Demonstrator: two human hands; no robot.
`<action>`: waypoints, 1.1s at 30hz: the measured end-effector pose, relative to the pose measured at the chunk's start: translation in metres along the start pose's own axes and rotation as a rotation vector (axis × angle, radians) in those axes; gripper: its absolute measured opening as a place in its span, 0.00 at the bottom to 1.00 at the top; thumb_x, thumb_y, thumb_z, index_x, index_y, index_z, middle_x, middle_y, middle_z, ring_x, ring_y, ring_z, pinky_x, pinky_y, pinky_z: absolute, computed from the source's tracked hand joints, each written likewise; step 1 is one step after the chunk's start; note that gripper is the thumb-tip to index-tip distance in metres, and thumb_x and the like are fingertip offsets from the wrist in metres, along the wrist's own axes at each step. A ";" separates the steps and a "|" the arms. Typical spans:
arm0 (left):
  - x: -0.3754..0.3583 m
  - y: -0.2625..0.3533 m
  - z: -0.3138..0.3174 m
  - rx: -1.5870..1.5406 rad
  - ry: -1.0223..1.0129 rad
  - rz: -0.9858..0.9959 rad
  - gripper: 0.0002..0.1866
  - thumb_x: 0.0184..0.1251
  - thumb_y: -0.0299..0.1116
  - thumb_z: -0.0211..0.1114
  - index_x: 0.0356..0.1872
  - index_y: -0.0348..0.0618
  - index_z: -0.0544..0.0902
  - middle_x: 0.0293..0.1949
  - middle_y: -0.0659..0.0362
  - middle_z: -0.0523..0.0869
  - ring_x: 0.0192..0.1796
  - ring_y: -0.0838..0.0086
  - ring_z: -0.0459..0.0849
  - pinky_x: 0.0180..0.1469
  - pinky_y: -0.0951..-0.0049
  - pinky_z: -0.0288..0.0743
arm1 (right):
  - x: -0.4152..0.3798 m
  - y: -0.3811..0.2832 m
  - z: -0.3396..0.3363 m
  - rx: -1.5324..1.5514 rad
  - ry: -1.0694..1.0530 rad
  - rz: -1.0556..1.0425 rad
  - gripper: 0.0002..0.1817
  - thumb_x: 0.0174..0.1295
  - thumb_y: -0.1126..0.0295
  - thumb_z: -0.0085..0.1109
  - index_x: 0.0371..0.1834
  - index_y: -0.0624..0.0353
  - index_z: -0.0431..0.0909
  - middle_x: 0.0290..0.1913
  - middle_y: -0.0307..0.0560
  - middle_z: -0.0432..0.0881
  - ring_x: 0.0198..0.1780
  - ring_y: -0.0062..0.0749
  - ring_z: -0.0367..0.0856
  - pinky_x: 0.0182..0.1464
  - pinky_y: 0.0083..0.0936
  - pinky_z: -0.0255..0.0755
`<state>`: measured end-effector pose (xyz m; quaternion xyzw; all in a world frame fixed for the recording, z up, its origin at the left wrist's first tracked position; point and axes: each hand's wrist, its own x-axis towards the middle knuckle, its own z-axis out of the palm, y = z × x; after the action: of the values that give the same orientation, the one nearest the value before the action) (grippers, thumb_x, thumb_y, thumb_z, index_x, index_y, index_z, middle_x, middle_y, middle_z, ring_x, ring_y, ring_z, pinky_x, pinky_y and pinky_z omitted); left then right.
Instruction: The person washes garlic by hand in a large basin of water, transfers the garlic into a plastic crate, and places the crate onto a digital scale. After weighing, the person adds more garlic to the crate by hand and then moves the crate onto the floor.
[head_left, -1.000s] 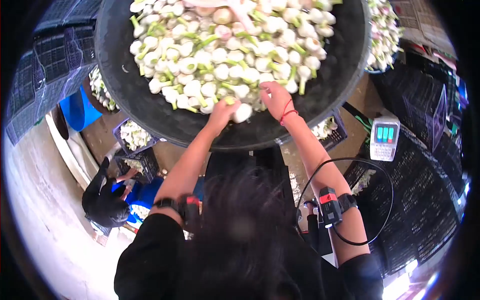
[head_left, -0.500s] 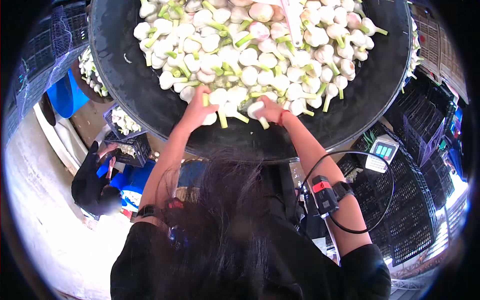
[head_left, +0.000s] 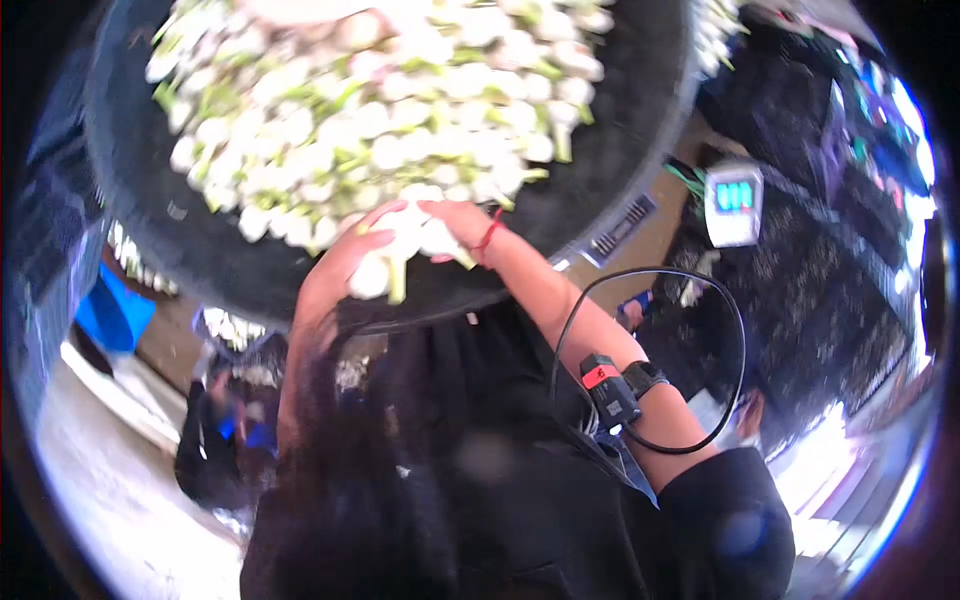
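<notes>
Hands (head_left: 335, 268) (head_left: 462, 225) closer, holding garlic (head_left: 405, 240), bare tub edge (head_left: 445, 297) near

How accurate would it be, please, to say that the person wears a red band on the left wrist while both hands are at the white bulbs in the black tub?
Not quite: the head view shows the red band on the right wrist. The left hand and right hand are indeed at the white bulbs in the black tub.

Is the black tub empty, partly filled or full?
Partly filled: garlic bulbs are heaped in the tub, with bare black surface showing beside the heap. The far side is out of frame.
</notes>
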<state>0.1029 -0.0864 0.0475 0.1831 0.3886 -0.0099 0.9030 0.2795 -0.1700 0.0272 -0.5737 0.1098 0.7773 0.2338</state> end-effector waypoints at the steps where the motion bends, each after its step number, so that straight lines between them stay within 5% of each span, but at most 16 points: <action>1: -0.014 0.015 0.034 0.026 0.016 -0.023 0.32 0.53 0.37 0.61 0.61 0.40 0.63 0.50 0.49 0.75 0.43 0.64 0.81 0.37 0.68 0.81 | -0.032 -0.002 -0.004 0.041 -0.008 -0.087 0.18 0.60 0.56 0.52 0.44 0.59 0.75 0.33 0.42 0.80 0.32 0.26 0.79 0.26 0.27 0.78; 6: -0.019 0.003 0.169 0.287 -0.269 0.063 0.32 0.53 0.39 0.63 0.59 0.37 0.65 0.51 0.54 0.74 0.47 0.68 0.78 0.44 0.69 0.78 | -0.190 0.030 -0.068 0.359 -0.098 -0.506 0.22 0.61 0.61 0.51 0.56 0.60 0.67 0.39 0.44 0.77 0.34 0.23 0.77 0.29 0.22 0.77; 8: -0.001 -0.022 0.235 0.298 -0.297 -0.015 0.33 0.54 0.37 0.63 0.60 0.35 0.64 0.55 0.55 0.72 0.54 0.73 0.73 0.57 0.74 0.65 | -0.213 0.077 -0.126 0.468 -0.062 -0.543 0.22 0.64 0.60 0.47 0.56 0.61 0.65 0.41 0.45 0.77 0.35 0.26 0.79 0.29 0.25 0.78; 13: 0.121 -0.137 0.329 0.323 -0.527 -0.154 0.29 0.59 0.35 0.61 0.60 0.36 0.63 0.53 0.55 0.74 0.53 0.74 0.74 0.54 0.74 0.69 | -0.216 0.165 -0.288 0.666 0.088 -0.546 0.25 0.64 0.54 0.45 0.55 0.62 0.65 0.47 0.48 0.75 0.45 0.34 0.78 0.41 0.38 0.76; 14: 0.136 -0.153 0.348 0.367 -0.334 -0.197 0.31 0.58 0.37 0.62 0.61 0.37 0.61 0.54 0.54 0.73 0.55 0.71 0.72 0.54 0.73 0.69 | -0.207 0.181 -0.320 0.745 0.042 -0.652 0.26 0.63 0.51 0.46 0.56 0.60 0.64 0.50 0.49 0.74 0.49 0.36 0.76 0.47 0.43 0.73; 16: 0.144 -0.162 0.379 0.657 0.005 -0.163 0.33 0.58 0.37 0.63 0.62 0.38 0.59 0.56 0.53 0.70 0.57 0.67 0.71 0.53 0.72 0.69 | -0.226 0.188 -0.346 0.904 0.613 -0.320 0.43 0.56 0.42 0.51 0.68 0.56 0.47 0.67 0.54 0.52 0.66 0.44 0.56 0.59 0.55 0.58; 17: 0.147 -0.174 0.376 0.669 -0.001 -0.166 0.33 0.58 0.37 0.63 0.62 0.38 0.59 0.56 0.53 0.70 0.57 0.67 0.71 0.53 0.72 0.69 | -0.225 0.201 -0.357 0.838 0.645 -0.341 0.46 0.55 0.42 0.52 0.69 0.54 0.44 0.69 0.53 0.47 0.67 0.44 0.54 0.59 0.53 0.57; 18: 0.146 -0.181 0.366 0.794 -0.022 0.115 0.33 0.57 0.35 0.64 0.62 0.39 0.59 0.57 0.52 0.69 0.58 0.66 0.70 0.54 0.71 0.69 | -0.224 0.212 -0.367 0.772 0.676 -0.363 0.48 0.53 0.41 0.54 0.70 0.53 0.41 0.71 0.51 0.42 0.67 0.44 0.52 0.59 0.51 0.57; 19: 0.142 -0.183 0.353 0.906 -0.043 0.399 0.34 0.56 0.34 0.64 0.62 0.40 0.59 0.58 0.51 0.68 0.58 0.64 0.69 0.54 0.70 0.68 | -0.218 0.226 -0.374 0.782 0.674 -0.367 0.48 0.53 0.41 0.54 0.70 0.53 0.41 0.71 0.51 0.42 0.67 0.44 0.52 0.59 0.51 0.57; 21: 0.110 -0.163 0.329 0.801 -0.028 0.496 0.30 0.54 0.31 0.64 0.57 0.36 0.64 0.55 0.47 0.70 0.53 0.69 0.75 0.48 0.72 0.74 | -0.205 0.248 -0.381 0.722 0.613 -0.320 0.44 0.55 0.44 0.54 0.69 0.52 0.46 0.70 0.50 0.47 0.61 0.40 0.63 0.53 0.43 0.66; 25: 0.052 -0.088 0.208 1.016 0.481 0.673 0.18 0.61 0.29 0.57 0.52 0.37 0.71 0.48 0.53 0.77 0.48 0.71 0.76 0.51 0.71 0.70 | -0.184 0.259 -0.352 0.668 0.657 -0.248 0.37 0.56 0.47 0.54 0.65 0.52 0.54 0.66 0.46 0.58 0.52 0.36 0.70 0.45 0.33 0.70; 27: 0.031 -0.055 0.112 1.100 0.748 0.521 0.18 0.61 0.32 0.57 0.52 0.37 0.72 0.48 0.50 0.77 0.49 0.66 0.76 0.53 0.69 0.68 | -0.174 0.246 -0.319 0.531 0.735 -0.311 0.25 0.55 0.50 0.55 0.52 0.53 0.69 0.45 0.45 0.75 0.39 0.30 0.74 0.38 0.27 0.70; 28: 0.029 -0.055 0.054 1.187 0.890 0.425 0.19 0.61 0.33 0.57 0.52 0.37 0.72 0.48 0.48 0.77 0.50 0.63 0.76 0.54 0.69 0.67 | -0.170 0.231 -0.304 0.522 0.743 -0.302 0.25 0.55 0.50 0.55 0.52 0.53 0.69 0.45 0.45 0.75 0.39 0.30 0.74 0.38 0.27 0.70; 30: 0.033 -0.078 -0.034 1.572 0.763 0.145 0.26 0.58 0.39 0.61 0.57 0.38 0.68 0.53 0.46 0.73 0.56 0.58 0.71 0.58 0.62 0.63 | -0.161 0.205 -0.271 0.311 0.728 -0.340 0.23 0.56 0.51 0.55 0.49 0.55 0.73 0.41 0.44 0.77 0.39 0.30 0.75 0.40 0.25 0.70; 32: 0.026 -0.097 -0.036 1.963 0.739 0.076 0.34 0.54 0.46 0.62 0.61 0.41 0.63 0.60 0.49 0.66 0.63 0.56 0.61 0.63 0.56 0.54 | -0.149 0.185 -0.260 0.187 0.743 -0.386 0.24 0.56 0.52 0.55 0.48 0.58 0.74 0.42 0.46 0.78 0.41 0.32 0.76 0.43 0.26 0.70; 33: 0.032 -0.077 0.007 1.698 0.781 -0.231 0.39 0.52 0.50 0.62 0.63 0.42 0.60 0.65 0.50 0.59 0.66 0.57 0.54 0.65 0.54 0.48 | -0.144 0.179 -0.261 0.068 0.749 -0.435 0.24 0.56 0.52 0.55 0.48 0.60 0.74 0.44 0.49 0.78 0.43 0.34 0.77 0.45 0.27 0.71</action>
<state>0.1178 -0.1563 0.0045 0.7308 0.5422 -0.3175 0.2667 0.4452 -0.4741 0.0630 -0.8179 0.0891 0.4441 0.3548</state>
